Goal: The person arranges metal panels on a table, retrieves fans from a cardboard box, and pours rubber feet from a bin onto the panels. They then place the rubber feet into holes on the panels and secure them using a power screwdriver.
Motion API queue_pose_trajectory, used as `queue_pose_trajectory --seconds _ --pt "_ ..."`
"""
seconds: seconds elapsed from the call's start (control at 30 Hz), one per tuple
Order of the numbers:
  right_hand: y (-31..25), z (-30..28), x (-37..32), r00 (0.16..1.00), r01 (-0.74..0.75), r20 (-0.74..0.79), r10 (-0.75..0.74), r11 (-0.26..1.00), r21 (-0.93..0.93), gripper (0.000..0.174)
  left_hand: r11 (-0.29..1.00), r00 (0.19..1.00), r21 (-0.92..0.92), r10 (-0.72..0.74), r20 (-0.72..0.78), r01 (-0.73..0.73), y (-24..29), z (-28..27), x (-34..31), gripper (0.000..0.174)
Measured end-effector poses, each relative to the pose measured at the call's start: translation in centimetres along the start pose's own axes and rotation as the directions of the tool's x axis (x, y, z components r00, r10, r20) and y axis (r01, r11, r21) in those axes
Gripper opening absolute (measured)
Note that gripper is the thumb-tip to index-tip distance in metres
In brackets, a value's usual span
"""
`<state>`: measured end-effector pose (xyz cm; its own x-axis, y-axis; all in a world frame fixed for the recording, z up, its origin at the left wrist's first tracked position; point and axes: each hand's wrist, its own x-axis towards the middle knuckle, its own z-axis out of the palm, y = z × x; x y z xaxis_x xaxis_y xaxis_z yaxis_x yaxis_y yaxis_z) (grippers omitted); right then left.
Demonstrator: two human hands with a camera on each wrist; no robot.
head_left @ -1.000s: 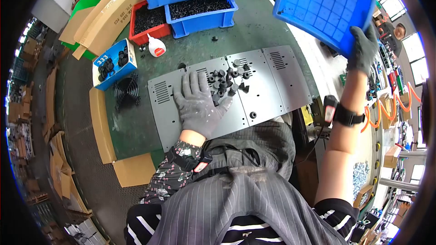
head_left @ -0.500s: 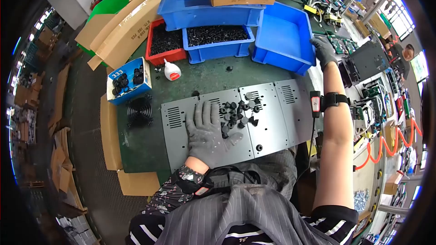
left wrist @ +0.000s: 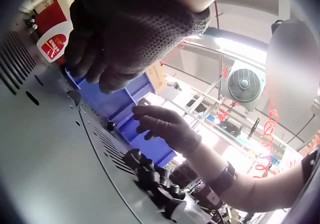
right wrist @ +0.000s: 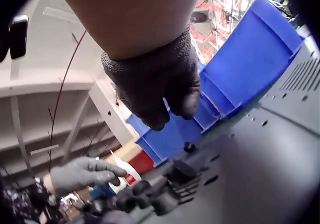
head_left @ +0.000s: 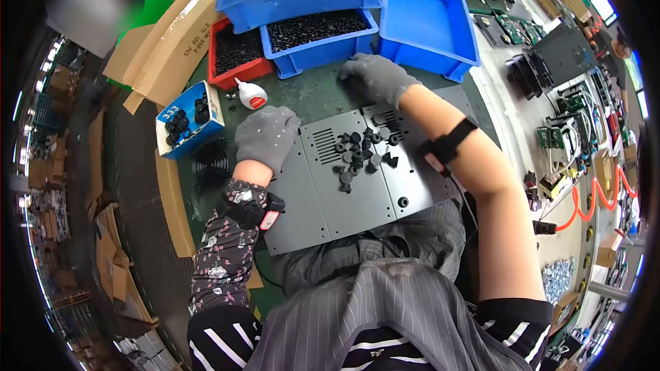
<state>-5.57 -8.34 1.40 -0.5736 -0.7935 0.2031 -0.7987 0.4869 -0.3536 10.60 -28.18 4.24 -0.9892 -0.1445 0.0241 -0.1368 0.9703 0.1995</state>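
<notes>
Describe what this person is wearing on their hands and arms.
The left hand and right hand wear grey gloves with knitted cuffs. A dark floral sleeve covers the left forearm; the right forearm is bare below a short black sleeve with white stripes. Each wrist carries a black strap with a red-and-white-labelled device.

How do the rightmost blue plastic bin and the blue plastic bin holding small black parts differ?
The rightmost blue plastic bin shows a bare floor, while the parts-filled blue bin holds small black parts. The rightmost bin looks larger; the parts-filled bin, smaller. Both are rectangular and open-topped.
</notes>
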Motion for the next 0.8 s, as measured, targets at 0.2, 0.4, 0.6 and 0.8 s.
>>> queue_pose_trajectory --seconds 0.2,0.4,0.6,0.8 --pt "-1.9 -3.5 -3.6 0.956 -0.191 0.249 0.153 0.972 0.136 0.022 0.964 0.953 -0.175 0.151 -0.261 -0.201 0.2 -1.1 -2.8 0.015" --pt "-3.1 -3.2 -9.8 0.984 -0.137 0.142 0.104 0.96 0.244 0.025 0.925 0.973 -0.303 0.23 -0.033 -0.229 1.4 -1.0 -7.3 0.019" --pt "-5.6 -3.6 -13.5 0.973 -0.18 -0.083 0.215 0.934 0.307 0.03 0.917 0.962 -0.295 0.269 -0.036 -0.268 1.1 -3.2 -10.2 0.035" --pt "-9.1 -4.4 -19.7 0.975 -0.168 -0.117 0.189 0.971 0.169 0.047 0.944 0.946 -0.075 0.317 -0.067 -0.322 -1.9 -1.4 -16.4 0.08"
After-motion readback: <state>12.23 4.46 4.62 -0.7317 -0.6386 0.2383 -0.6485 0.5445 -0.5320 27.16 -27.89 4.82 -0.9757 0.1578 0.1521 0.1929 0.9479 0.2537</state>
